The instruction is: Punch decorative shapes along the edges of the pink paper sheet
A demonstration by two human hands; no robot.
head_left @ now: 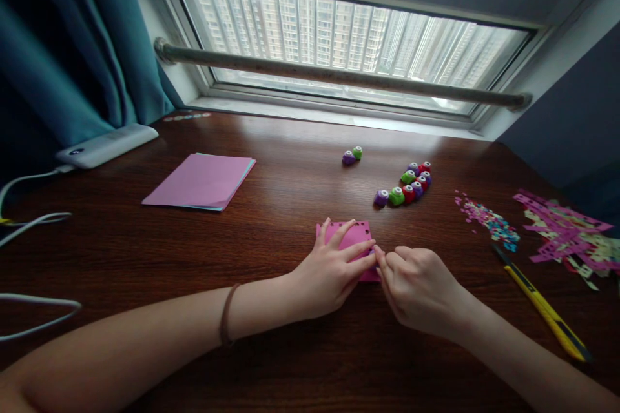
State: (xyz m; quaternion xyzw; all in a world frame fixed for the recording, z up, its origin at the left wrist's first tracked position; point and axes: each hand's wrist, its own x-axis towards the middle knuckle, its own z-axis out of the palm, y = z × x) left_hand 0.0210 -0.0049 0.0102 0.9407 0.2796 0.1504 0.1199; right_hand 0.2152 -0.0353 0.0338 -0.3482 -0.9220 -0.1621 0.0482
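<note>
The pink paper sheet (359, 232), with punched holes along its far edge, is lying on the wood-grain desk (271, 251), partly covered by the left hand (325, 274). This hand is resting palm down, its fingers open and spread across the sheet. The right hand (411, 284) is curling into a fist at the sheet's right edge — whether its fingers are gripping anything cannot be told.

Beyond the sheet, a purple craft punch (349, 158) and a green craft punch (357, 153) are sitting side by side; beyond it and to its right, a bent row of craft punches (409, 193) is standing in purple, green and red. Farther right of the sheet, paper confetti (491, 222) is lying scattered near perforated paper strips (566, 232), with a yellow utility knife (545, 310) pointing toward the confetti. Left of the sheet, a stack of coloured paper (201, 181) is lying pink side up; farther left — near the curtain (97, 32) — a white power bank (109, 145) is resting with a cable attached.
</note>
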